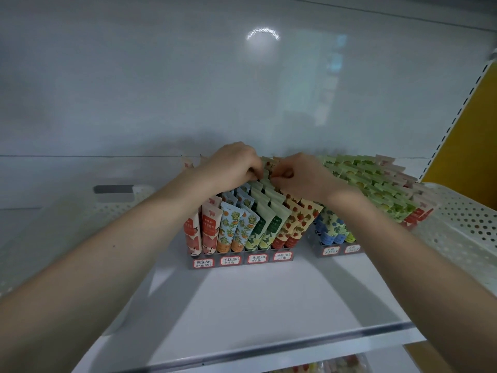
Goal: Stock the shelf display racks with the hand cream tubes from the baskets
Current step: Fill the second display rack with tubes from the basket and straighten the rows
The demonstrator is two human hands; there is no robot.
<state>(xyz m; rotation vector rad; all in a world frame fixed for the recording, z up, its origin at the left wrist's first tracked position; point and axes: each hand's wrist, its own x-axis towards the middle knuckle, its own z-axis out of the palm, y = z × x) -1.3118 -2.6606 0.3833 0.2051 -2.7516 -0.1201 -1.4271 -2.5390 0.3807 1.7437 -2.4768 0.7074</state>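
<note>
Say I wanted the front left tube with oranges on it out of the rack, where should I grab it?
Pinch the flat crimped top of the orange tube, coming from above and in front. It stands cap down in the rack, leaning back, with other tubes close on both sides, so probably only that top edge is free to grip.

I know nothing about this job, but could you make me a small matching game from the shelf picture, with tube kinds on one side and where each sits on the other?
Things:
1. red-and-white tubes
2. orange-fruit tubes
3. strawberry tubes
4. blue-flower tubes

Places:
A. front of the right-hand rack
B. rightmost lane of the left-hand rack
C. leftmost lane of the left-hand rack
D. second lane from the left, left-hand rack

Pairs: 1-C, 2-D, 3-B, 4-A
</note>
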